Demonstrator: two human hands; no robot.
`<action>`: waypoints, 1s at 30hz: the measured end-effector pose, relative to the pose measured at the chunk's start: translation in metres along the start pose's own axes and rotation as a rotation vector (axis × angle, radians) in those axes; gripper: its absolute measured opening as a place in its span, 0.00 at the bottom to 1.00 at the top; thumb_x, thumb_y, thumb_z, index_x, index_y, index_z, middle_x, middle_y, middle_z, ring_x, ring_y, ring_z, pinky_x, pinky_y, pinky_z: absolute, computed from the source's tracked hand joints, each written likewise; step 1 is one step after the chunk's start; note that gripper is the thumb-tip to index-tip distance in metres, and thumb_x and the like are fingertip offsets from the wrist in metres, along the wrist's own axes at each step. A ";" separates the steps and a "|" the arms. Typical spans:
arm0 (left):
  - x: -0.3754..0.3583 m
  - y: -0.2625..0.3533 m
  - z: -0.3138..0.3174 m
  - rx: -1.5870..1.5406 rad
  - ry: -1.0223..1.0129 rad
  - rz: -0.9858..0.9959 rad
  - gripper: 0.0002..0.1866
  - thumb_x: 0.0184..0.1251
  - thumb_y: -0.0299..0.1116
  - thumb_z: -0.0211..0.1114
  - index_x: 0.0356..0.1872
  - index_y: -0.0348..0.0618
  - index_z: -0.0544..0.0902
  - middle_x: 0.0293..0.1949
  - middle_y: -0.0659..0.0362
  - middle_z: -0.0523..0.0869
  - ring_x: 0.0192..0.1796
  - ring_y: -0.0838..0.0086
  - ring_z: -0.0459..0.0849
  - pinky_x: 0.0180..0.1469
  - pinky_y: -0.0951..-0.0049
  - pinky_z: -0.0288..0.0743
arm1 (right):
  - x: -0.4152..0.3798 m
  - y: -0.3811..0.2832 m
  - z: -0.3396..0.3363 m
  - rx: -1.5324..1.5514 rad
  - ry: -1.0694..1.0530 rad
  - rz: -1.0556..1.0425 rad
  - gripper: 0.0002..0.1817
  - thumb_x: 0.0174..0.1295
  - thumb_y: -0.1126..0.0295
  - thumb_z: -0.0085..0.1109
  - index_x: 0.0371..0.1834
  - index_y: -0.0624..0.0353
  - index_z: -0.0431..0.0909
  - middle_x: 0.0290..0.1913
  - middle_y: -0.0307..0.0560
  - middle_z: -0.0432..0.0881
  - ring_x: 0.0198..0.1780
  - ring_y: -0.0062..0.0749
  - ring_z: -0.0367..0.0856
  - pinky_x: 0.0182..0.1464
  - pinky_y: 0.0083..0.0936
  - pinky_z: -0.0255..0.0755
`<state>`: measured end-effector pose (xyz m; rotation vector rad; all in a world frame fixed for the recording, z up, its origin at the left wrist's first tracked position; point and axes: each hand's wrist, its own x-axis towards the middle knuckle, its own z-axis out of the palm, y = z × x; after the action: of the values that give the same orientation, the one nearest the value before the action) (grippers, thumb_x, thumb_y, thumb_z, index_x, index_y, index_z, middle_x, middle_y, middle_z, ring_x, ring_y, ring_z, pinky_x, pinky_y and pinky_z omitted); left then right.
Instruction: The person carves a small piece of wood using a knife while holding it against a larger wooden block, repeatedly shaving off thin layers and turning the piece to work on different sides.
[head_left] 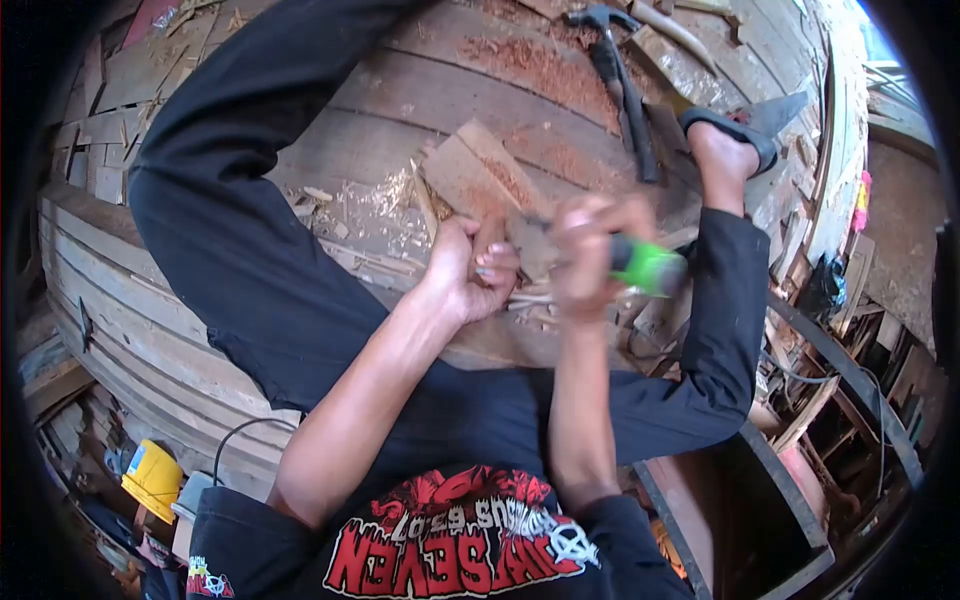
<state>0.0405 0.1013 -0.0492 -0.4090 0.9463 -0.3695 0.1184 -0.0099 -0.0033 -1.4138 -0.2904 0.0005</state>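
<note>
My left hand [475,268] is closed around the near end of a reddish-brown wooden piece [490,235], beside a flat wooden block [465,170] on the plank floor. To its right, my right hand [592,255], blurred by motion, grips a tool with a green and black handle [645,266]. The tool's thin dark shaft points left toward the wood. Its tip is too blurred to make out.
A claw hammer [620,90] lies on the planks [400,95] at the upper right, near a sandalled foot [722,155]. Pale shavings [375,205] and reddish dust [540,75] are scattered about. A yellow container [152,475] stands at lower left.
</note>
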 end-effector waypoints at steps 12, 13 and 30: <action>-0.008 -0.004 0.009 -0.036 0.101 0.053 0.13 0.74 0.39 0.41 0.34 0.43 0.69 0.21 0.63 0.69 0.14 0.84 0.64 0.11 0.84 0.59 | 0.023 -0.049 0.018 0.348 -0.020 -0.070 0.13 0.60 0.80 0.56 0.33 0.54 0.60 0.20 0.35 0.61 0.22 0.22 0.62 0.23 0.21 0.55; -0.009 -0.006 0.005 -0.033 0.102 0.057 0.13 0.74 0.40 0.41 0.35 0.43 0.69 0.21 0.63 0.69 0.14 0.84 0.64 0.11 0.84 0.59 | 0.025 -0.053 0.015 0.343 -0.066 -0.135 0.14 0.60 0.80 0.56 0.33 0.54 0.59 0.20 0.34 0.59 0.21 0.21 0.59 0.23 0.22 0.54; -0.007 -0.008 0.007 0.090 0.057 0.076 0.13 0.73 0.41 0.40 0.38 0.44 0.69 0.21 0.64 0.69 0.15 0.84 0.64 0.11 0.84 0.59 | 0.009 -0.020 0.008 0.012 -0.086 -0.075 0.08 0.58 0.78 0.55 0.34 0.56 0.65 0.18 0.35 0.65 0.17 0.17 0.59 0.24 0.21 0.59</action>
<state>0.0416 0.0990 -0.0368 -0.2812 0.9939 -0.3548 0.1225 -0.0037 0.0185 -1.3921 -0.4140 0.0021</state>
